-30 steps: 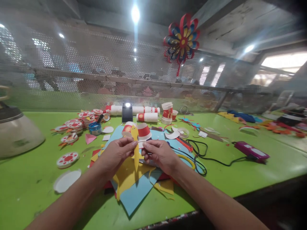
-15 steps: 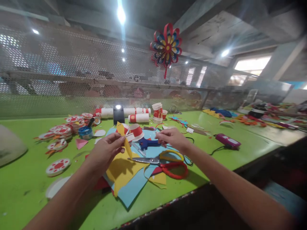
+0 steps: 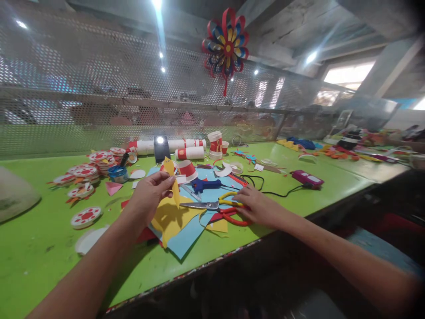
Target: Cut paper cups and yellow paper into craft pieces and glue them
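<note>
My left hand [image 3: 154,188] pinches a narrow yellow paper cutout [image 3: 175,188] upright, with a small white strip [image 3: 181,179] against it. My right hand [image 3: 254,204] has come down on the handles of the scissors [image 3: 209,205], its fingers curled over the yellow and red loops. The scissors lie with their blades pointing left over a yellow paper sheet [image 3: 171,217]. Underneath is light blue paper [image 3: 186,241]. A blue glue gun [image 3: 207,184] rests just beyond the scissors.
White-and-red paper cups [image 3: 187,170] and a phone [image 3: 161,148] stand behind. Stacked red-dotted discs [image 3: 84,173] and a blue jar [image 3: 117,174] are at left. A purple box [image 3: 307,178] with a black cord lies right. The green table [image 3: 133,281] ends at a front edge.
My right hand has moved down and toward me, from above the papers onto the scissors' handles. My left hand keeps its hold on the yellow cutout. The view has tilted slightly.
</note>
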